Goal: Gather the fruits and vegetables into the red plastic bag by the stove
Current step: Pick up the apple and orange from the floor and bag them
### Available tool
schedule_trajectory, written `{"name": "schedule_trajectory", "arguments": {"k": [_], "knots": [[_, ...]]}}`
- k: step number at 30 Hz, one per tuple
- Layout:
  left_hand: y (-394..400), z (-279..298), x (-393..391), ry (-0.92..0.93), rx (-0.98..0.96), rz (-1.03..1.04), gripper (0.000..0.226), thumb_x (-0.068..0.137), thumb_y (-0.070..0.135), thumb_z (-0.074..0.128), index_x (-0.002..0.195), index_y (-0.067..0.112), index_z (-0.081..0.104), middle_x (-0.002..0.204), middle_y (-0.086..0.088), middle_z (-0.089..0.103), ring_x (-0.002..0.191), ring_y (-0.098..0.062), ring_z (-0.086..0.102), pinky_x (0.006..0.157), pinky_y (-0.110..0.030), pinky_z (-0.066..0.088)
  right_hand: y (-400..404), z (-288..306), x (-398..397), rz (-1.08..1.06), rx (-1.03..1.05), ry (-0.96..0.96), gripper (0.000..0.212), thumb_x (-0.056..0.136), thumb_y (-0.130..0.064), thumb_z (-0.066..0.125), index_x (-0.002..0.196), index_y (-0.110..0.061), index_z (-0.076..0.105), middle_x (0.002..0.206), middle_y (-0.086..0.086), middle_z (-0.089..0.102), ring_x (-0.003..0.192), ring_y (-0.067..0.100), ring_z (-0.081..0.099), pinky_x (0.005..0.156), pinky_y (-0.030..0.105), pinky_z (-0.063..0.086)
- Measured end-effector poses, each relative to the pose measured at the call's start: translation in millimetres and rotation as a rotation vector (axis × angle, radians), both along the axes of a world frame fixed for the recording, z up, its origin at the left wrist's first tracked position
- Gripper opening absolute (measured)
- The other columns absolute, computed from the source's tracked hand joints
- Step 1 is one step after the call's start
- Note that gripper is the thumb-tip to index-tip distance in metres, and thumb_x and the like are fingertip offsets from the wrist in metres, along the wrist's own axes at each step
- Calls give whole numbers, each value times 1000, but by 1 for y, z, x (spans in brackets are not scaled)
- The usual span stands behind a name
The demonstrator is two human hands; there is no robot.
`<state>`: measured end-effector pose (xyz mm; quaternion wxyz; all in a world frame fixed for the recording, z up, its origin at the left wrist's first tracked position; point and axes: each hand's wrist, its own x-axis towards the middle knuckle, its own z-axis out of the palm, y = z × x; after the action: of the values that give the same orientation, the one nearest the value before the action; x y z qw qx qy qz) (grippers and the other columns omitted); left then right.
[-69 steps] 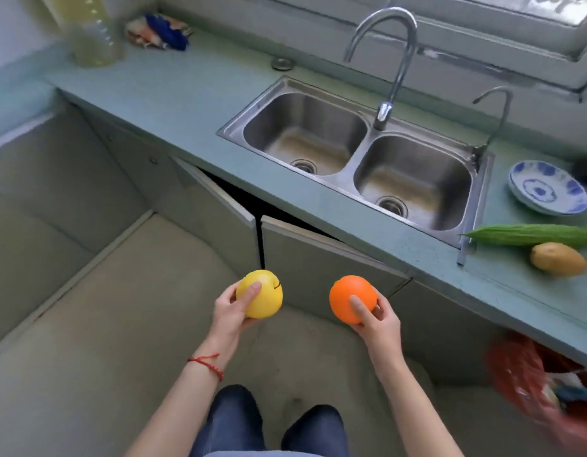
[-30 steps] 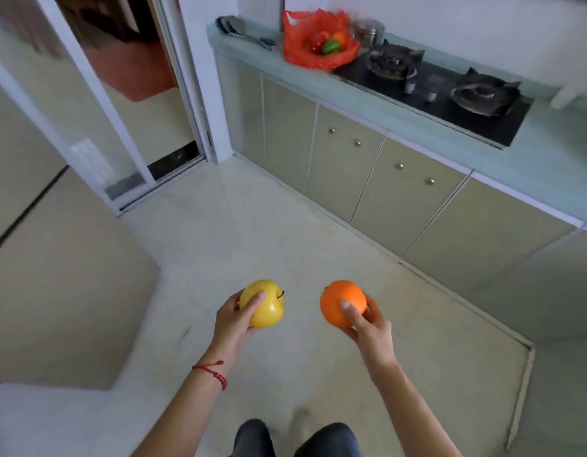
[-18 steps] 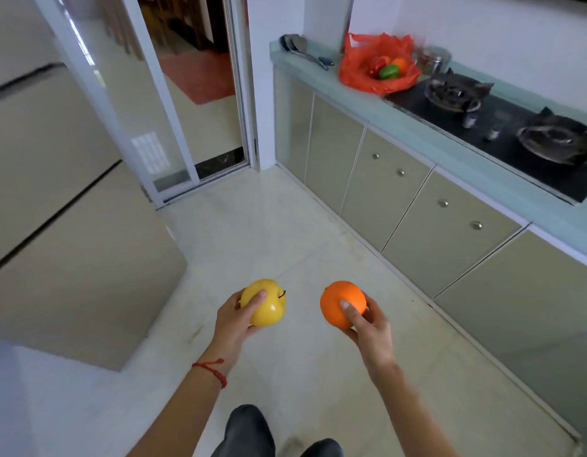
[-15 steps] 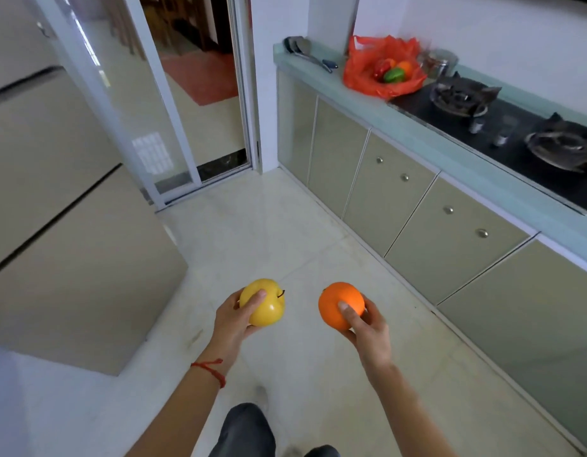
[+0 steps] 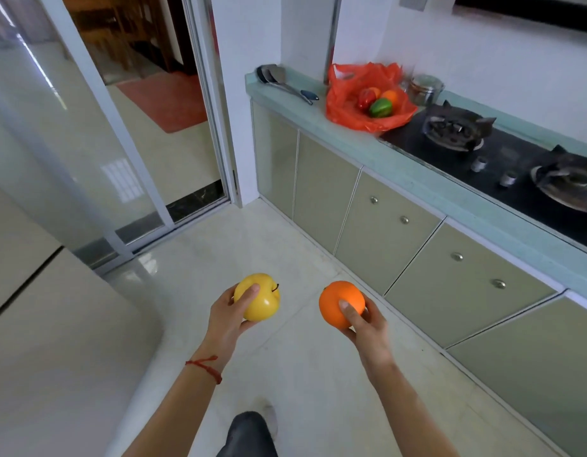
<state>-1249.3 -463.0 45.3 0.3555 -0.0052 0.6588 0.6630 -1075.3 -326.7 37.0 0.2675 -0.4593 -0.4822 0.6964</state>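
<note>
The left hand (image 5: 227, 316) grips a yellow apple (image 5: 258, 296) and the right hand (image 5: 364, 324) an orange (image 5: 341, 303), one fruit each, likely to save a trip. The red plastic bag (image 5: 368, 97), its mouth spread for dropping them in, sits well ahead on the worktop (image 5: 401, 169) beside the stove (image 5: 503, 159).

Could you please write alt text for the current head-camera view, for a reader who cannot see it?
A person stands on a kitchen floor, the left hand holding a yellow apple and the right hand an orange. Ahead, an open red plastic bag with produce inside sits on the counter beside a gas stove.
</note>
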Motion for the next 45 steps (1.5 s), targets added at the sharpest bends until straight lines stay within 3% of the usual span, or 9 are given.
{"name": "schedule_trajectory", "arguments": {"k": [9, 23, 25, 28, 33, 38, 41, 45], "knots": [[88, 3, -101, -13, -26, -1, 36, 84, 25, 63, 116, 11, 55, 114, -8, 54, 102, -27, 56, 68, -32, 54, 84, 7, -96, -38, -19, 25, 43, 82, -19, 66, 123, -13, 53, 108, 3, 60, 97, 14, 60, 81, 36, 53], [327, 5, -251, 30, 5, -46, 37, 84, 24, 63, 117, 9, 56, 112, -9, 56, 96, -24, 58, 72, -35, 55, 317, 3, -248, -67, 24, 30, 40, 79, -19, 69, 117, -18, 55, 107, 3, 61, 99, 18, 61, 77, 35, 54], [359, 10, -269, 36, 8, -49, 37, 84, 23, 63, 118, 9, 56, 110, -8, 56, 94, -23, 57, 71, -36, 55, 347, 7, -267, -60, 31, 21, 47, 77, -22, 72, 120, -16, 54, 109, 4, 61, 100, 18, 61, 79, 36, 54], [400, 16, -296, 29, 13, -63, 35, 84, 23, 63, 116, 10, 56, 106, -5, 57, 91, -21, 58, 71, -35, 54, 384, 11, -294, -86, 31, 16, 39, 81, -20, 67, 118, -19, 54, 107, 0, 62, 98, 15, 61, 83, 40, 53], [468, 16, -343, 22, 34, -153, 25, 85, 23, 62, 108, 18, 57, 102, 1, 57, 92, -19, 57, 74, -36, 54, 438, 9, -336, -158, 41, 13, 49, 78, -25, 71, 123, -16, 53, 112, 4, 59, 101, 18, 60, 75, 34, 53], [545, 14, -391, 29, 22, -310, 32, 86, 22, 60, 114, 9, 56, 101, -3, 57, 92, -21, 57, 87, -44, 51, 491, 8, -379, -308, 50, 11, 46, 77, -22, 71, 119, -19, 54, 115, 9, 58, 101, 23, 60, 76, 37, 54], [591, 15, -417, 28, 20, -423, 29, 86, 24, 61, 113, 13, 56, 111, -9, 57, 92, -20, 58, 80, -40, 53, 517, 13, -399, -389, 39, 28, 43, 81, -18, 67, 120, -20, 52, 115, 9, 58, 100, 20, 60, 79, 38, 53], [643, 17, -438, 18, 35, -551, 24, 86, 24, 60, 108, 16, 56, 108, -9, 57, 88, -16, 59, 72, -35, 53, 545, 19, -419, -493, 62, 5, 46, 80, -17, 67, 124, -19, 51, 118, 10, 57, 105, 24, 59, 79, 38, 54]]}}
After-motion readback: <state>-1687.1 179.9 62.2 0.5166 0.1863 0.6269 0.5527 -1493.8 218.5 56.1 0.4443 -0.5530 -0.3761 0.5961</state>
